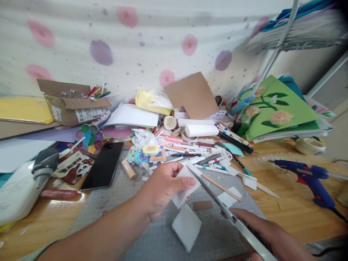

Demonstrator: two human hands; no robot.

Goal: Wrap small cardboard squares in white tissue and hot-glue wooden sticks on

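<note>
My left hand (163, 185) pinches a small white textured piece (178, 199), thumb on top, above the grey cutting mat (146, 241). My right hand (274, 233) grips a pair of scissors (230, 215) at the lower right; its fingers are partly hidden and dark. The blades point up and left, with their tips at the white piece's upper right edge. Just below the left hand, a white diamond-turned pad (187, 226) lies on the mat. Beside it are a brown cardboard strip (203, 205) and a wooden stick (221, 187).
Markers (190, 148) and paper scraps lie heaped behind the hands. On the right rests a blue glue gun (304, 174) with its cord. At left are a black phone (104, 165) and a white bottle (19, 195). Farther back stands an open cardboard box (65, 108).
</note>
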